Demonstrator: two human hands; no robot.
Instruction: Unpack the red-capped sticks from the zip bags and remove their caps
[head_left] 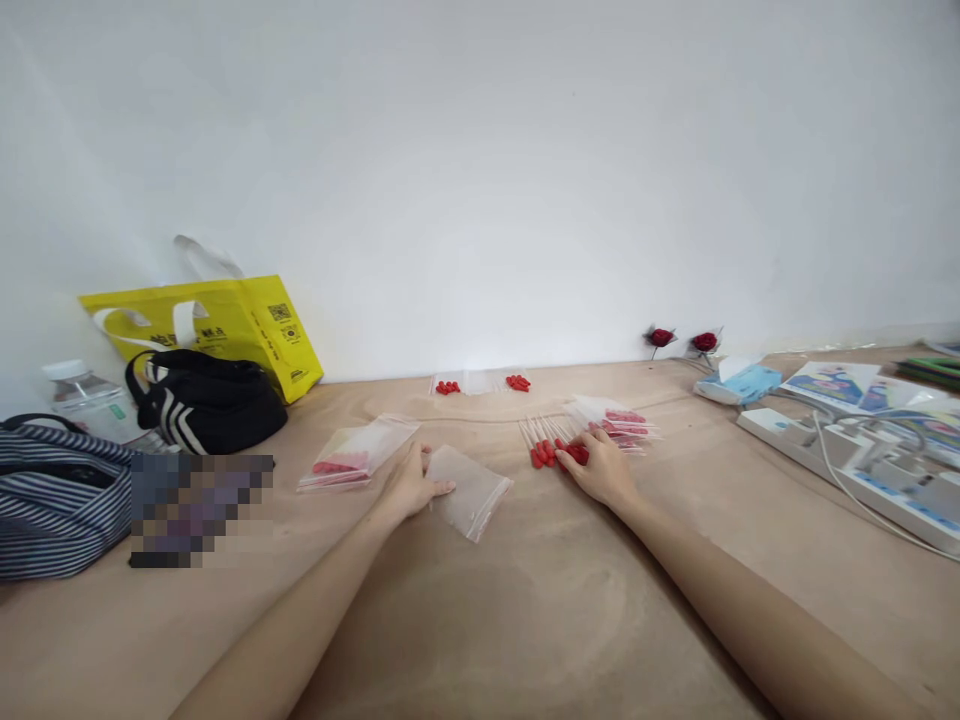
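My left hand [412,484] pinches the left edge of a clear zip bag [474,492] that lies flat on the wooden table. Nothing shows inside this bag. My right hand [602,470] has its fingers closed around the red ends of some thin white red-tipped sticks [541,453]. Several more of these sticks lie fanned out just left of its fingertips. A pile of filled zip bags [628,424] with red contents is behind my right hand. To the left of my left hand rests another stack of zip bags [341,465], also with red contents.
Against the wall lies a clear bag [480,382] with red tips at both ends. On the left are a yellow bag [262,330], a black pouch [217,405] and a striped bag [64,500]. A tissue pack [739,383] and a power strip [862,470] with cables are right.
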